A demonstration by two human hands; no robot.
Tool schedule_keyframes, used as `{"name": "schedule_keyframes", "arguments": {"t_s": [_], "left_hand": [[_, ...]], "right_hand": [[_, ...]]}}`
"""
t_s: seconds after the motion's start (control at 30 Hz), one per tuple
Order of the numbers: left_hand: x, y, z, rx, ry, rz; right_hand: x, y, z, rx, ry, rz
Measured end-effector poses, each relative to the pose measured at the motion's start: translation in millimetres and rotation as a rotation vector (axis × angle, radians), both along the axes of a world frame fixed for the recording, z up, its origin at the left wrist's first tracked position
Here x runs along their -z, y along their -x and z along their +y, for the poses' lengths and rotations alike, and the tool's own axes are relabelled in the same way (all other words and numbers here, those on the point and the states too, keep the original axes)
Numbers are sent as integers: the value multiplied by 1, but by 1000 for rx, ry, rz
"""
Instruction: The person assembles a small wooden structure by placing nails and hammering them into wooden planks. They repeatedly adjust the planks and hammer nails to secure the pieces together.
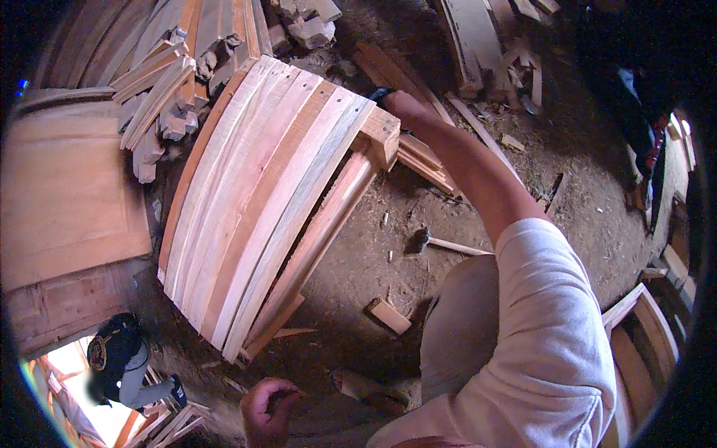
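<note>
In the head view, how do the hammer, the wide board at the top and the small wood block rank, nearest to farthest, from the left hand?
1. Block: on the ground, ahead and to the right of the left hand.
2. Hammer: on the ground, beyond the block.
3. Board: top edge, right of centre.

a hammer (pixel 452 246) lies on the floor (pixel 355 257) right of the plank panel (pixel 250 201), beyond a wood block (pixel 389 316).

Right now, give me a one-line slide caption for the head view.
Slatted wooden panel, right forearm extended to its far corner, left hand loosely curled nearby, hammer on the ground.
</note>
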State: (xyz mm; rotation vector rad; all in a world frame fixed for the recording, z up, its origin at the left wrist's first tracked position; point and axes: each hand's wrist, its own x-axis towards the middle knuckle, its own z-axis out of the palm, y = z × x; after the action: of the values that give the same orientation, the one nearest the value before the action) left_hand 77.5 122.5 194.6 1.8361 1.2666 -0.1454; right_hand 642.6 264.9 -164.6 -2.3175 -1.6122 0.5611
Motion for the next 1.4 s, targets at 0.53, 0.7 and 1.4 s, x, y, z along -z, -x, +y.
{"name": "schedule_keyframes", "arguments": {"t_s": [0.53,0.7,1.4], "left_hand": [[-4,16,-13,-249,0,6],[-11,0,1,-242,13,-258],[35,-8,47,-564,244,-1167]], "right_hand": [[-22,0,-9,587,-397,184],[-123,2,-41,662,-874,1301],[-320,361,-129,-111,-230,1201]]}}
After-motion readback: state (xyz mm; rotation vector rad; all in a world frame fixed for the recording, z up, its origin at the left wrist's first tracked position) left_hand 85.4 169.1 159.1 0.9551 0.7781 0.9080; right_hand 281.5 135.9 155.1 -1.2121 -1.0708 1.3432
